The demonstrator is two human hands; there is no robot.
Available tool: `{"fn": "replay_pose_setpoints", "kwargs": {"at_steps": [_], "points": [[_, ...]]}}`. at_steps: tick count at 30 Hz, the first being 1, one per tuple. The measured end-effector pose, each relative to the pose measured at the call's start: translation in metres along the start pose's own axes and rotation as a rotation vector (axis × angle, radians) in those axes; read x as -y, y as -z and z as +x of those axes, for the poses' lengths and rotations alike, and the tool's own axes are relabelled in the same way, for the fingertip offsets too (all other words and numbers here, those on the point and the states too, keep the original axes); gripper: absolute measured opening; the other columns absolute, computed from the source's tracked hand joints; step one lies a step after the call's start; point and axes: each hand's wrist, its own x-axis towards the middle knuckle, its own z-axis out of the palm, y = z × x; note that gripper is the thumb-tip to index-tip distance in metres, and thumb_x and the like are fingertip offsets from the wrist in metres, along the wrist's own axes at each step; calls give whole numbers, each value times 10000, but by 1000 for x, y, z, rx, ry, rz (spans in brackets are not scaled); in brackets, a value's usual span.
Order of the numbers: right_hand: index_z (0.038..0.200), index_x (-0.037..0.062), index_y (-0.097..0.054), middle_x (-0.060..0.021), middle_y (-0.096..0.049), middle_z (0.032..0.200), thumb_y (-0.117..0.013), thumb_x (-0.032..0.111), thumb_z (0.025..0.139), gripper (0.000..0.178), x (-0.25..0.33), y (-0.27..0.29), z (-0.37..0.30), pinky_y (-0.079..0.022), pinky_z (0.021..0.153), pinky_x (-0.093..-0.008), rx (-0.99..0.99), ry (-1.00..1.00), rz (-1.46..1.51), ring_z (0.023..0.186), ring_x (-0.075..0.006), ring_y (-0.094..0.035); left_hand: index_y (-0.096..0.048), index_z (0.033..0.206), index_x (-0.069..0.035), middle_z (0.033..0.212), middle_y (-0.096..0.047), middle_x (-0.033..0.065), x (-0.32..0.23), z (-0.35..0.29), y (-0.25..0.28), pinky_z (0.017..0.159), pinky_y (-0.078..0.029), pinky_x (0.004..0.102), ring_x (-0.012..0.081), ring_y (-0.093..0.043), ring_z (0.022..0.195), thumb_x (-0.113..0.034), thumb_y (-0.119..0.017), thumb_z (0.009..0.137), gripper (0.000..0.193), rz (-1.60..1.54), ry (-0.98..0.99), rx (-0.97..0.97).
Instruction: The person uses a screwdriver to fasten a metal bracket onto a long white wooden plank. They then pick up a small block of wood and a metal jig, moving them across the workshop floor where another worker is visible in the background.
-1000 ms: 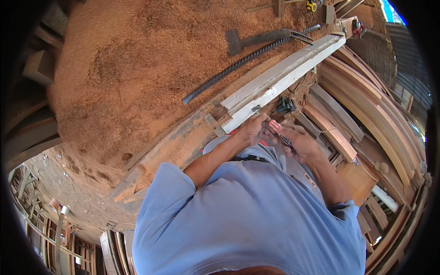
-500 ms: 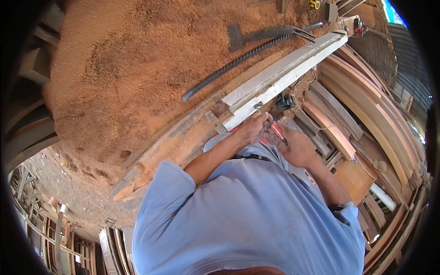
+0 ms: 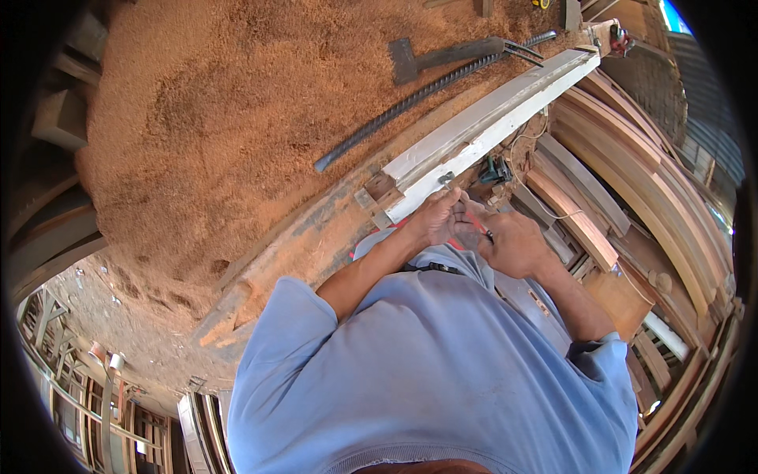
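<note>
My right hand is closed round a red-handled tool that looks like a screwdriver, its dark butt end by my fingers. My left hand is closed at the tool's front end, fingers pinched together; whatever they pinch is hidden. Both hands are close together in front of my waist, beside the near end of a white-painted timber. A small grey metal piece sits on the timber's side, just above my left fingertips. The tool's tip is hidden.
Beyond the timber lie a ribbed steel bar and a hammer-like tool on sawdust. A green power tool with a pale cord is right of my hands. Stacked boards fill the right side.
My right hand has turned and shifted slightly right, covering more of the red handle. My left hand stays at the tool's front end. The timber has barely moved in view.
</note>
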Motion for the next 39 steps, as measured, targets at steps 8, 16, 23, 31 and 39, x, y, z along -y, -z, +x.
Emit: {"fn": "replay_pose_setpoints", "kwargs": {"at_steps": [8,16,23,31,39], "points": [[1435,-14,-566,-298,-711,994,-690,236,939,569,-17,-9,-11,-553,749,-478,-63,-277,1253,868,-397,-732,-673,1068,-85,1078,-750,163,1,13,6,855,-637,455,284,-745,997,-355,-584,1070,284,-69,-49,-5],[1431,-14,-559,-221,-739,929,-703,165,870,606,5,-7,-3,-550,747,-468,-124,9,-48,843,-369,-738,-670,1041,-92,1070,-750,154,5,4,9,870,-633,476,283,-745,981,-366,-590,1061,287,-84,-40,-53],[1393,11,-583,-198,-736,933,-691,254,951,515,-25,-16,-3,-554,781,-476,-269,114,402,809,-305,-719,-658,1037,-95,1070,-749,152,3,8,-1,890,-631,487,293,-743,1011,-381,-562,1069,303,-80,-58,3],[1346,8,-608,-234,-728,948,-671,254,955,467,-6,-9,-16,-560,775,-491,-250,9,141,796,-383,-716,-654,1047,-90,1077,-752,133,10,7,4,906,-621,450,267,-740,1018,-368,-547,1074,299,-176,-122,11],[1288,-31,-623,-293,-713,986,-642,272,950,454,2,0,-20,-548,831,-515,-307,-18,35,944,-482,-678,-662,1068,-77,1044,-760,123,8,12,8,799,-647,440,257,-749,1010,-350,-548,1074,296,-187,-122,-11]]}}
